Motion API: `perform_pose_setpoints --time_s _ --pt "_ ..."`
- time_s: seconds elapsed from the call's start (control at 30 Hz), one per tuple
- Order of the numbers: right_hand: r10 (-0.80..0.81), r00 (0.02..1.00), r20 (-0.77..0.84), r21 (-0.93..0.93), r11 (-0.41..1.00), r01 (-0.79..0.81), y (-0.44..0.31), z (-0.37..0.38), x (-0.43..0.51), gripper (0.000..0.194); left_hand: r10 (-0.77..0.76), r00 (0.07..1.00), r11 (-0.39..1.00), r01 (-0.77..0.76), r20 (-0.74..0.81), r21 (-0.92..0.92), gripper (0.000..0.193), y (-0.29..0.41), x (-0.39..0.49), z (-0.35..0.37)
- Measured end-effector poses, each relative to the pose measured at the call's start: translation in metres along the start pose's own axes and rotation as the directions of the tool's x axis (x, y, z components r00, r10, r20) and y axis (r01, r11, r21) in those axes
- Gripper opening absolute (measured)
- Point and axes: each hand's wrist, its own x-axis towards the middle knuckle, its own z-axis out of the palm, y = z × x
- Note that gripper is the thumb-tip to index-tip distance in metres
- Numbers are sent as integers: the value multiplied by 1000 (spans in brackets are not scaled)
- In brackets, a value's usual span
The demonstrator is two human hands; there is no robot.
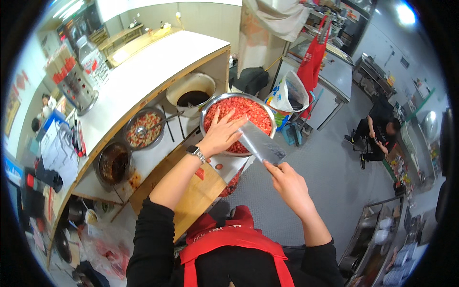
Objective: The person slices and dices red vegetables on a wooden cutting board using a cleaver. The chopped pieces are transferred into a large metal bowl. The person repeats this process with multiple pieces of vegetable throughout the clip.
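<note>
A round steel bowl [273, 122] is heaped with diced red meat [247, 107]. My left hand [223, 133] reaches over the bowl with its fingers spread, the fingertips at the meat and at the far end of a cleaver blade [263, 143]. My right hand [288, 181] grips the cleaver by its handle, mostly hidden in the fingers. The broad blade slants from that hand across the bowl's near right rim. Below the bowl, a wooden cutting board [195, 195] carries a few red meat scraps [200, 173].
Left of the bowl stand a pot of dark liquid [192, 82], a pan of chopped mix with a ladle [144, 128] and a dark sauce bowl [114, 163]. A white counter [157, 68] rises behind them. To the right, a white sack [292, 91] stands; farther off, a person sits [376, 138].
</note>
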Motion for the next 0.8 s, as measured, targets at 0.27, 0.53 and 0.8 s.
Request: perform_pose_setpoints --time_s 0.27,0.53,0.8 --pt "21 999 48 578 815 -45 -15 19 -44 51 -506 857 727 365 -95 -582 67 -49 -155 -43" --pt "-44 742 669 693 398 -601 -67 178 -21 22 -729 680 684 729 77 38 58 -54 -337 -3" --pt "-99 745 660 725 346 -596 -109 256 7 17 -767 608 631 773 -203 -68 58 9 -334 37"
